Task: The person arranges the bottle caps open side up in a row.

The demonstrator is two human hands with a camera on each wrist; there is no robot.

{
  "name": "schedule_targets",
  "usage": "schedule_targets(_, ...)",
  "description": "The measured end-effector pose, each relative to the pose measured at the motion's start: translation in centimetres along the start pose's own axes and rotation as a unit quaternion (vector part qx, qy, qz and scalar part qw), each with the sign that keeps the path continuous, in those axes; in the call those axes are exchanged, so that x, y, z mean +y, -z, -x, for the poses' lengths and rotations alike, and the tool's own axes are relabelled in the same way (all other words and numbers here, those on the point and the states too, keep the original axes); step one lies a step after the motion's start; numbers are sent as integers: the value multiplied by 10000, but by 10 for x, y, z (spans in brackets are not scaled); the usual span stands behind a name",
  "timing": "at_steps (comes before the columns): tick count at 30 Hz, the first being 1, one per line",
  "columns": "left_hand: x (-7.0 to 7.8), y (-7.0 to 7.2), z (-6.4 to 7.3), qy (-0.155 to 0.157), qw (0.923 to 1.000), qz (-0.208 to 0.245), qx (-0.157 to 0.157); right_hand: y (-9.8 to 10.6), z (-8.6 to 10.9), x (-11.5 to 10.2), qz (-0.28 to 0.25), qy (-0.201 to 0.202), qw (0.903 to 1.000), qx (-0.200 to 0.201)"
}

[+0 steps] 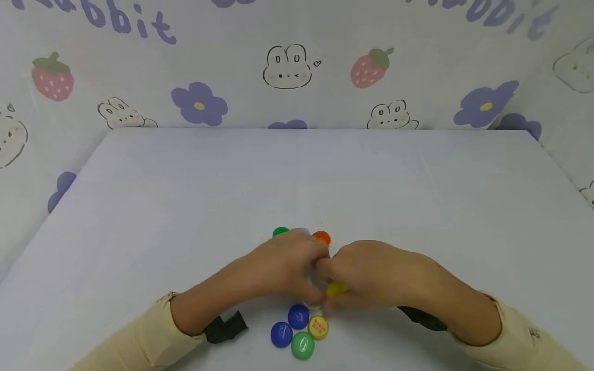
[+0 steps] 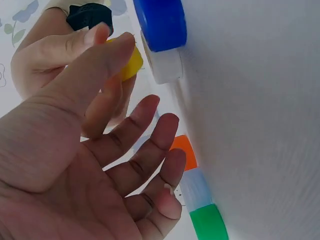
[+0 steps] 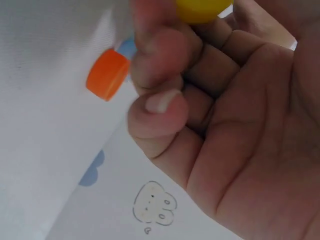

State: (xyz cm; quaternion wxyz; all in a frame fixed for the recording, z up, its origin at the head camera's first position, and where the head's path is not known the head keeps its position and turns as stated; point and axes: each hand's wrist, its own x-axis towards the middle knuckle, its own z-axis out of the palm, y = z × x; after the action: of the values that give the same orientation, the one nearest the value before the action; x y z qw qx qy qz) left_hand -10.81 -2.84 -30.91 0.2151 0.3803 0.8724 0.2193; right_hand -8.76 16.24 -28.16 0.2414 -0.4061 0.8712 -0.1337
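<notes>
In the head view my right hand (image 1: 376,273) pinches a yellow bottle cap (image 1: 336,288) with curled fingers. My left hand (image 1: 290,265) is close beside it. In the left wrist view, the left thumb overlaps the yellow bottle cap (image 2: 132,65), and the other left fingers are loosely bent with nothing between them. The right wrist view catches the yellow cap (image 3: 202,9) at its top edge, at the right fingers. Just below the hands lie blue caps (image 1: 298,316), a pale yellow printed cap (image 1: 318,327) and a green cap (image 1: 302,345).
Beyond the left hand, a green cap (image 1: 280,231), a pale blue cap (image 1: 304,231) and an orange cap (image 1: 322,237) stand in a row, partly hidden. A white cap (image 2: 167,67) stands beside a blue one. The white table (image 1: 297,175) meets a patterned cloth backdrop (image 1: 241,56).
</notes>
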Motion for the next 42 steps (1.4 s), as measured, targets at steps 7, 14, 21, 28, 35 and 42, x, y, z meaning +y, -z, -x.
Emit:
schedule_targets(7, 1, -3, -1, 147, 9997, 11, -180, -4, -6, 2, 182, -175, 9995, -189)
schedule_targets(14, 2, -6, 1, 126, 9996, -160, -198, -7, -5, 2, 403, -103, 9989, -210)
schedule_targets(21, 3, -10, 3, 60, 9997, -53, -240, -7, -6, 0, 338, 131, 9993, -90)
schedule_targets(28, 6, -10, 2, 53, 9994, -79, -325, -6, 1, -1, 684, -379, 9969, 109)
schedule_targets(35, 7, -12, 2, 90, 9992, -68, -380, -10, 2, 2, 947, -824, 9921, 90)
schedule_targets(42, 7, -11, 2, 25, 9994, 18, -332, -11, -5, -2, 978, -904, 9911, -25)
